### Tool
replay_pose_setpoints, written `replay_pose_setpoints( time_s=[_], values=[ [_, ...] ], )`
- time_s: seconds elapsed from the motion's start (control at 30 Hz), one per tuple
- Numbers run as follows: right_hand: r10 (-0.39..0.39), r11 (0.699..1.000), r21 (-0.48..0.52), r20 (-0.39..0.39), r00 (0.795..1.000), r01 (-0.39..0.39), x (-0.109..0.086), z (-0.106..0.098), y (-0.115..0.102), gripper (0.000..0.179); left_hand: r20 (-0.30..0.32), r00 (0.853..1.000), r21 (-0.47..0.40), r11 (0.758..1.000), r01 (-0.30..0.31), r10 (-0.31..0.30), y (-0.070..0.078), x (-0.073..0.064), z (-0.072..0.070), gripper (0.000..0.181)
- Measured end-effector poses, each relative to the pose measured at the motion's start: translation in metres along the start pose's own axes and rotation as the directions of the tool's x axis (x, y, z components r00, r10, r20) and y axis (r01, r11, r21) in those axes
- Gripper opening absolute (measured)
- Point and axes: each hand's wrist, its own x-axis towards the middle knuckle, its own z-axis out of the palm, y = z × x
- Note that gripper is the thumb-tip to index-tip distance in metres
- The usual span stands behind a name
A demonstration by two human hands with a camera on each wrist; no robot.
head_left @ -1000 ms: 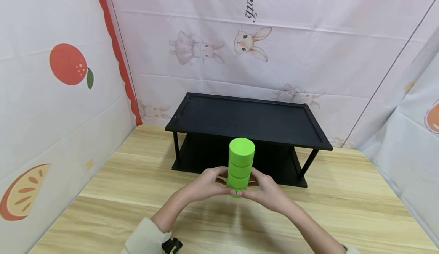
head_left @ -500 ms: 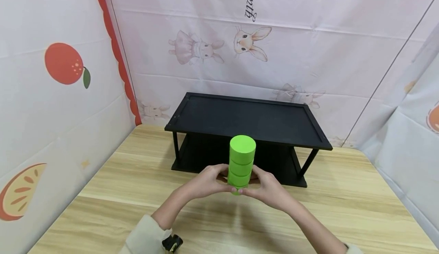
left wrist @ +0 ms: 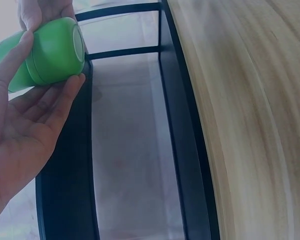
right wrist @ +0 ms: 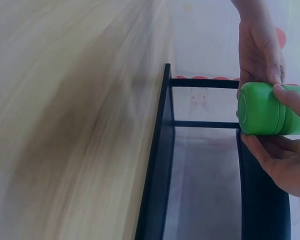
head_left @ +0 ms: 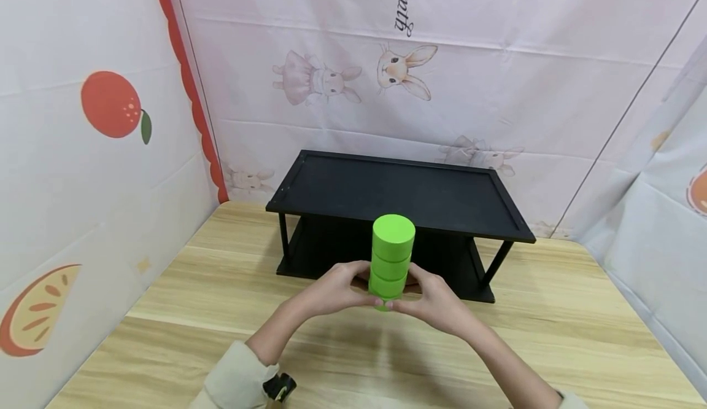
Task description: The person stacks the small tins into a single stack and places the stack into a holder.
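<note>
A bright green cylindrical container (head_left: pixel 393 240) with grooves round its body stands nearly upright between my two hands, in front of the black shelf. My left hand (head_left: pixel 338 289) grips its lower part from the left, thumb towards me and fingers behind. From the right, my right hand (head_left: pixel 436 301) grips it the same way, and the two thumbs almost meet near its base. Both wrist views show the container (left wrist: pixel 55 50) with its rounded base free in the air, level with the shelf's upper board. The fingers behind it are partly hidden in the head view.
The black two-tier shelf (head_left: pixel 397 191) stands at the back of the wooden table (head_left: pixel 558 329), its upper board bare. Thin posts (head_left: pixel 497 263) join its two boards. Printed cloth (head_left: pixel 469 22) hangs behind and at the sides.
Both hands have raised the green container a little and shifted it slightly right in the head view. Their grip looks the same, and the shelf has stayed put.
</note>
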Motion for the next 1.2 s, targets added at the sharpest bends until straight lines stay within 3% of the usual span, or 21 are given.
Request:
replay_pose_setpoints(
  time_s=[0.07,0.23,0.3,1.2],
  values=[
    [0.004,1.000,0.006,0.004,1.000,-0.004,0.000,0.000,0.000,0.054,-0.002,1.000,0.004,1.000,0.000,0.000,0.009,-0.001,-0.001,0.044],
    [0.004,1.000,0.029,0.014,1.000,-0.004,0.000,-0.001,-0.001,0.054,-0.005,1.000,0.013,1.000,-0.008,0.009,0.008,0.000,-0.002,0.043],
    [0.001,0.999,0.032,0.016,1.000,-0.001,0.001,-0.002,-0.001,0.054,-0.005,1.000,0.012,1.000,-0.014,0.014,-0.001,0.002,-0.001,0.044],
    [0.002,0.999,0.047,0.003,1.000,-0.003,0.007,-0.008,0.003,0.055,0.011,1.000,0.062,0.998,-0.025,0.024,0.001,0.013,-0.006,0.048]
  ],
)
